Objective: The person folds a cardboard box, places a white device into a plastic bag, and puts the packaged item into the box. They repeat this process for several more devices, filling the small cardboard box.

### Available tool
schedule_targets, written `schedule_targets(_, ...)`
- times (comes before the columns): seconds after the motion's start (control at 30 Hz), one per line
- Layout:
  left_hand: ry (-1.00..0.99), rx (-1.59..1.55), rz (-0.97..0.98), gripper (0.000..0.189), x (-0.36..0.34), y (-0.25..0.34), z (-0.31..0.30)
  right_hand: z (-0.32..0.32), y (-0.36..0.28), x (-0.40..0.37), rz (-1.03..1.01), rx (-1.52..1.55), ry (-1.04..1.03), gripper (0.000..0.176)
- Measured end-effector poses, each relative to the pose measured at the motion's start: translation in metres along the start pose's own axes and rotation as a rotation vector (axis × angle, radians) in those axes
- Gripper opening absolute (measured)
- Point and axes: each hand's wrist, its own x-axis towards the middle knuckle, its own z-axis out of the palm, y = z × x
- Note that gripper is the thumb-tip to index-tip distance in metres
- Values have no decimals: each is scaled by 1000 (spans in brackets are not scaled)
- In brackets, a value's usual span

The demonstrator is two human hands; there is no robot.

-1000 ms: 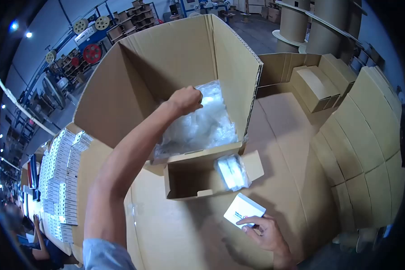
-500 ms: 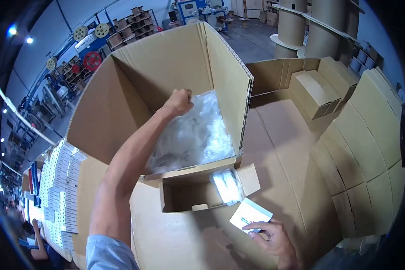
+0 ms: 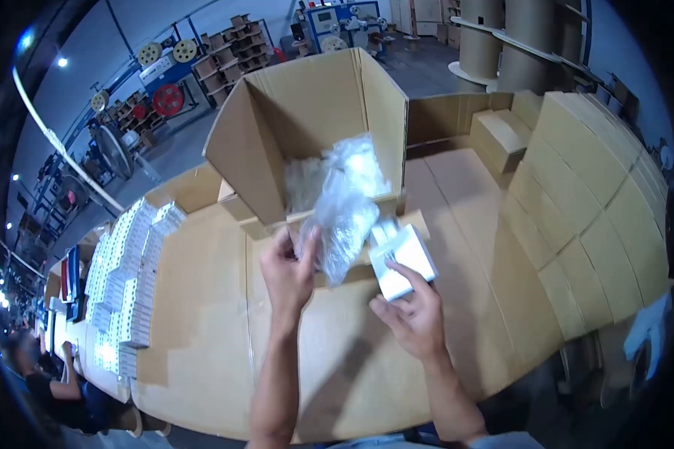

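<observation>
In the head view, my left hand point(image 3: 288, 280) pinches the clear bag point(image 3: 346, 236) at its left edge, the rest loose beyond my fingertips; slippery film likely wants a firm but small pinch. My right hand point(image 3: 419, 318) grasps the white box point(image 3: 406, 263) between thumb and fingers, right of the bag. Light pressure should avoid denting it. The carton point(image 3: 307, 97) stands beyond both grips.

At upper left, red wheel point(image 3: 168, 99) is seen below two yellow wheels point(image 3: 185, 51). Beside them, brown spools point(image 3: 225, 69) are piled. Farther back, blue machine point(image 3: 323, 20) is placed. At upper right, large reels point(image 3: 481, 43) are stood upright. At lower left, person point(image 3: 61, 389) is partly shown.
</observation>
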Motion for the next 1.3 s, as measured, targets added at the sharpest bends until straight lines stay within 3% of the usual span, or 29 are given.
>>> schedule_targets(0.1, -8, -173, -95, 41, -85, -3, -11, 23, 12, -16, 68, 144, -91, 69)
schedule_targets(0.13, -22, -225, -149, 41, -105, -1, -13, 28, 11, -26, 93, 149, -112, 55)
schedule_targets(0.23, 22, -338, -326, 42, -149, -16, -35, 29, 15, -53, 251, 4, -155, 38)
schedule_targets(0.27, 62, -490, -397, 41, -162, -22, -44, 33, 15, -62, 191, 67, -83, 23)
schedule_targets(0.37, 54, -670, -370, 36, -198, -41, -63, 24, 24, -77, 206, 13, -75, 21)
schedule_targets(0.5, 45, -453, -414, 22, -209, -21, -74, 21, 42, -98, 130, -39, -117, 17)
schedule_targets(0.53, 11, -433, -419, 12, -208, -10, -74, 22, 42, -104, 150, -27, -134, 16)
schedule_targets(0.6, -95, -289, -398, 10, -205, -13, -80, 23, 42, -113, 191, -4, -168, 16)
schedule_targets(0.7, -174, -190, -366, 14, -211, -22, -85, 29, 42, -122, 110, 54, -203, 19)
schedule_targets(0.9, -167, -31, -253, 23, -224, -34, -75, 16, 34, -125, 453, 252, -370, 28)
schedule_targets(0.93, -162, 17, -268, 31, -223, -29, -75, 9, 38, -125, 427, 182, -412, 20)
schedule_targets(1.17, 2, -116, -340, 41, -232, -39, -71, -5, 57, -120, 334, 302, -113, 15)
schedule_targets(1.2, 13, -116, -338, 42, -231, -39, -70, -1, 51, -122, 251, 446, -151, 20)
schedule_targets(1.3, 56, -128, -341, 43, -225, -38, -66, -4, 52, -134, 475, 373, -397, 30)
